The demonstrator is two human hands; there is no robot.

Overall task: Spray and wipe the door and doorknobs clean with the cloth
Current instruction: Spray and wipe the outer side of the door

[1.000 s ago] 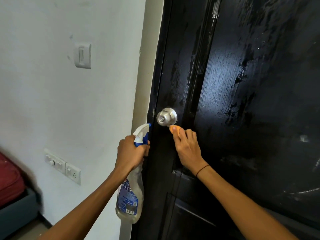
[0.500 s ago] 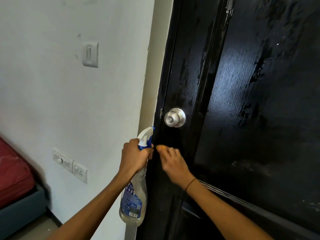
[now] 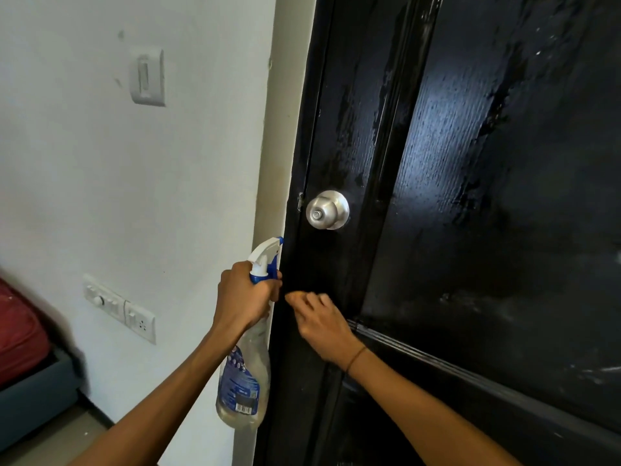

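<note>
Head: L hand (image 3: pixel 243 294) grips spray bottle (image 3: pixel 247 375).

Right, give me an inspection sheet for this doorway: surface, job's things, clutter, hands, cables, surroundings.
Surface: black door, glossy, with streaky patches across its panels.
Job's things: silver doorknob near the door's left edge; spray bottle, white-and-blue trigger head, nozzle towards the door; cloth not clearly visible.
Clutter: nothing seen.
Hands: left hand grips the bottle's neck; right hand is blurred below the knob, so its grip cannot be told.
Cables: nothing seen.
Surroundings: white wall with a light switch and a socket panel; red cushion at the far left.
</note>
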